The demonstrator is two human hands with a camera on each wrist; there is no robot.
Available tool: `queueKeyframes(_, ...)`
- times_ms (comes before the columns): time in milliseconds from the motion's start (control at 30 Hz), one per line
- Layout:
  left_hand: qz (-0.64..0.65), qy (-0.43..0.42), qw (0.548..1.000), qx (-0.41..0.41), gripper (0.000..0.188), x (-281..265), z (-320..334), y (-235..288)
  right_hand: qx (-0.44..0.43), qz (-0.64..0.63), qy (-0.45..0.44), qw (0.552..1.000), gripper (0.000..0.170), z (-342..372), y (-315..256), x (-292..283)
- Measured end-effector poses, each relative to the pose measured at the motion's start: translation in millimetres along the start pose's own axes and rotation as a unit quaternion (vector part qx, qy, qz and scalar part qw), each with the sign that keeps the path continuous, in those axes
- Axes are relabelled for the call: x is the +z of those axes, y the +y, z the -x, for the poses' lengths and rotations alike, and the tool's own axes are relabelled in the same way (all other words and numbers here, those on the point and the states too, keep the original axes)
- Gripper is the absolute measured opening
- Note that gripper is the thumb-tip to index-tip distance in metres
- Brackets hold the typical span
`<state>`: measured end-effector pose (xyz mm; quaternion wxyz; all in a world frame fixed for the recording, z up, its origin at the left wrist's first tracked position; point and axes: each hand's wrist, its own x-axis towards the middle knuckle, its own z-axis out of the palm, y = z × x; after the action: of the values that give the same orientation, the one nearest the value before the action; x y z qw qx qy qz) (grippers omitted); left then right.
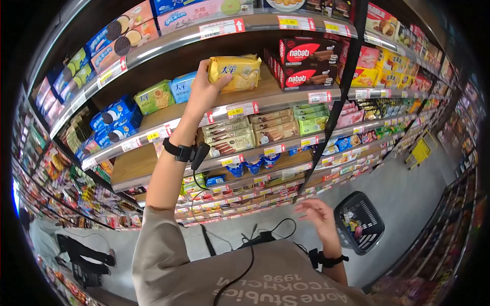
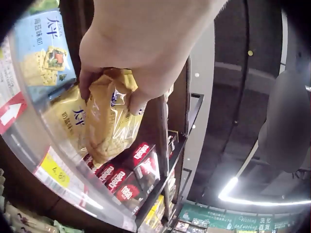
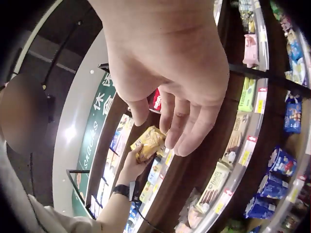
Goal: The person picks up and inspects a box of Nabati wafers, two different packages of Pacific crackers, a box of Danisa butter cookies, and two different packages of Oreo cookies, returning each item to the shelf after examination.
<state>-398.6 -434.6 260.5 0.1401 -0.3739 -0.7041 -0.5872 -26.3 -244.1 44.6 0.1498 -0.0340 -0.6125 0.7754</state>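
Yellow film wraps the cracker pack point(image 1: 241, 75), which is gripped at one end by the left hand point(image 1: 206, 84). The left arm extends forward and upward from the sleeve point(image 1: 161, 237), the forearm running diagonally to the shelf point(image 1: 275, 97); a black wrist strap point(image 1: 178, 150) encircles the wrist. The left hand is closed to the width of the pack: the thumb presses on one face and the fingers bear on the opposite side. In the left wrist view, the hand is above the pack, which points downward at a tilt in front of a second yellow pack point(image 2: 67, 120). Contact between the two packs cannot be determined. The gripped pack is located at shelf level, between a blue pack point(image 1: 181, 88) and the red-and-black nabati boxes point(image 1: 309, 64). A green pack point(image 1: 154, 98) stands beyond the blue one. The right hand point(image 1: 319, 217) is held low, well apart from the gripped pack, with the forearm raised near the torso. Its fingers are loosely bent and unloaded, the thumb separated from them. In the head view, a black basket point(image 1: 376, 223) on the floor appears just beside the right hand.
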Motion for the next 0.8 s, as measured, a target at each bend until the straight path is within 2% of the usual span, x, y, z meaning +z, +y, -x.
queueKeyframes(67, -0.075, -0.001, 0.997, 0.033, 0.053, 3.4, -6.8, -18.0, -0.015, 0.009, 0.024, 1.000, 0.025, 3.3, -2.9, -1.3)
queueKeyframes(100, -0.096, 0.000, 0.991, 0.089, 0.059, 4.7, -9.4, -26.8, -0.017, 0.024, 0.041, 0.999, 0.029, 4.1, -1.8, -2.7)
queueKeyframes(233, -0.126, 0.024, 0.990, 0.052, 0.064, 7.6, -0.7, -32.1, 0.011, 0.009, 0.039, 0.999, 0.025, 1.3, -5.6, -4.3)
queueKeyframes(267, -0.217, 0.042, 0.972, 0.080, 0.065, 7.1, 0.6, -31.4, 0.011, 0.017, 0.036, 0.999, 0.025, -1.8, -6.9, -2.7)
queueKeyframes(333, -0.392, 0.072, 0.907, 0.132, 0.067, 4.3, 5.4, -29.8, 0.018, 0.023, 0.027, 0.999, 0.025, -6.8, -8.8, -0.3)
queueKeyframes(367, -0.436, 0.100, 0.876, 0.180, 0.071, 1.8, 4.9, -28.5, 0.023, 0.021, 0.023, 0.999, 0.026, -10.0, -10.3, 0.0)
queueKeyframes(467, -0.459, 0.076, 0.872, 0.151, 0.067, 0.7, 3.4, -16.7, 0.032, 0.016, 0.022, 0.999, 0.027, -14.6, -9.5, -1.0)
queueKeyframes(600, -0.401, 0.027, 0.909, 0.108, 0.079, 11.8, 1.5, -33.7, 0.039, 0.034, 0.024, 0.998, 0.028, -17.5, -4.8, -5.6)
queueKeyframes(733, -0.422, 0.038, 0.904, 0.060, 0.081, 14.9, 12.9, -24.5, 0.049, 0.038, 0.055, 0.997, 0.029, -12.8, -1.1, -16.2)
queueKeyframes(767, -0.442, 0.033, 0.896, -0.009, 0.078, 13.9, 11.0, -23.9, 0.053, 0.048, 0.066, 0.995, 0.029, -10.6, -2.3, -20.0)
queueKeyframes(800, -0.406, 0.053, 0.912, 0.027, 0.077, 7.9, 10.2, -28.4, 0.050, 0.042, 0.074, 0.995, 0.030, -8.8, 2.4, -27.9)
